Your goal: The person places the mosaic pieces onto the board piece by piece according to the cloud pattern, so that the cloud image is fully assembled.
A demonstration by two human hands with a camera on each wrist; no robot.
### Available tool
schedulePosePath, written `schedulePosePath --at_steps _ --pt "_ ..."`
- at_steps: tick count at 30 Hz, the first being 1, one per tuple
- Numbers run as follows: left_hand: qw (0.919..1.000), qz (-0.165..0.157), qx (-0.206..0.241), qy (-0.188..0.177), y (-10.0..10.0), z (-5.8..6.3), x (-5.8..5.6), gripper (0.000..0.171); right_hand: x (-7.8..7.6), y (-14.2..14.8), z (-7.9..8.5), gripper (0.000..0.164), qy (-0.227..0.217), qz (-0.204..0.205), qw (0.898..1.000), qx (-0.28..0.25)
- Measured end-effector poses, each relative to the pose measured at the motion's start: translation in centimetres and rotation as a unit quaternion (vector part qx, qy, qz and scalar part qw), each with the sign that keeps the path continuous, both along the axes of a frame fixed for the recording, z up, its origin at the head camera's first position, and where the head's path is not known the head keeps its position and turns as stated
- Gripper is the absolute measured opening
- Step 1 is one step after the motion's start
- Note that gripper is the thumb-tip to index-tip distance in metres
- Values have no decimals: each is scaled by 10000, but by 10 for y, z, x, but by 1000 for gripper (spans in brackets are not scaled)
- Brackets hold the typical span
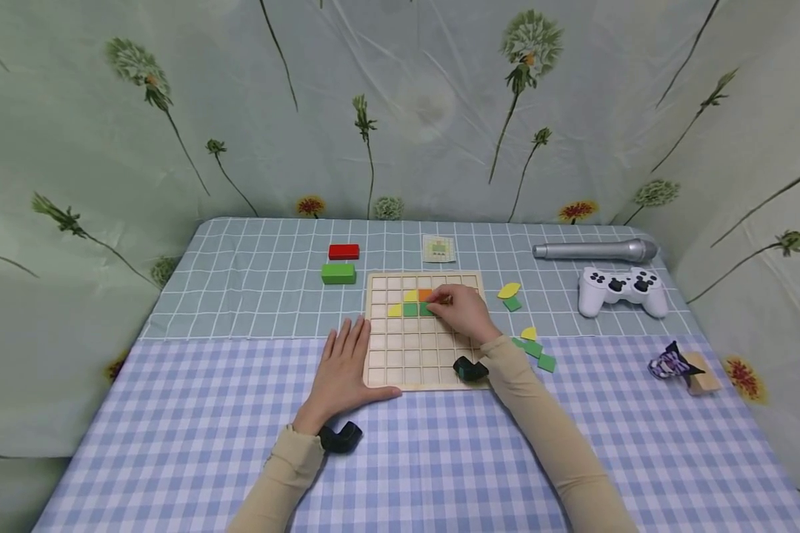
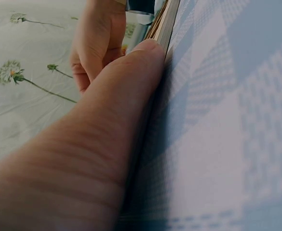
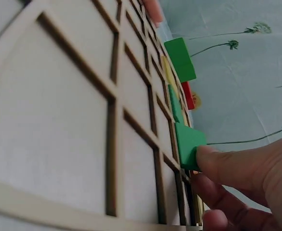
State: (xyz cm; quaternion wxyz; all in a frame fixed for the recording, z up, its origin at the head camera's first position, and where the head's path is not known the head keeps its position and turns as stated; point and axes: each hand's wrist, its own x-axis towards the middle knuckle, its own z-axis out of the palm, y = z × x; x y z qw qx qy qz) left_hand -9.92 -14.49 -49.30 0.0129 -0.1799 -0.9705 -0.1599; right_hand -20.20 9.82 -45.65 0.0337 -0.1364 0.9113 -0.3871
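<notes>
A wooden grid board [image 1: 387, 357] lies on the table. Several coloured pieces sit in its cells: a green tile [image 1: 410, 309], two yellow pieces, one of them a yellow piece [image 1: 395, 310] at the left, and an orange tile [image 1: 424, 295]. Over the board, my right hand [image 1: 463, 309] pinches a green square tile [image 3: 188, 144] between thumb and fingers. That tile stands slightly tilted at a cell beside the other green one. Spread out with straight fingers, my left hand [image 1: 343, 374] rests along the board's left edge, its thumb by the near corner.
Loose green tiles [image 1: 546, 363] and yellow pieces [image 1: 510, 290] lie right of the board. Behind it are a green block [image 1: 338, 274], a red block [image 1: 344, 252] and a pattern card [image 1: 438, 249]. Farther right are a microphone [image 1: 593, 251], a game controller [image 1: 621, 292] and a wooden block [image 1: 703, 374].
</notes>
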Motion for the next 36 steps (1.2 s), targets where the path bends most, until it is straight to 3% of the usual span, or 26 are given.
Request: schedulePosePath --at_steps 7,13,17,25,36 --pt "10000 3 -3 13 1 0 0 123 3 -1 1 8 112 -99 9990 418" --pt "10000 -33 -19 -7 2 0 2 122 10 15 2 10 230 -109 9992 300" --pt "10000 -33 38 77 1 1 2 122 13 37 6 15 296 -479 9982 225" --pt "9999 -19 13 106 -1 0 2 122 15 84 12 26 318 -1411 9876 617" --pt "9999 -7 11 126 0 0 1 123 16 115 3 37 -67 -1923 9754 1073"
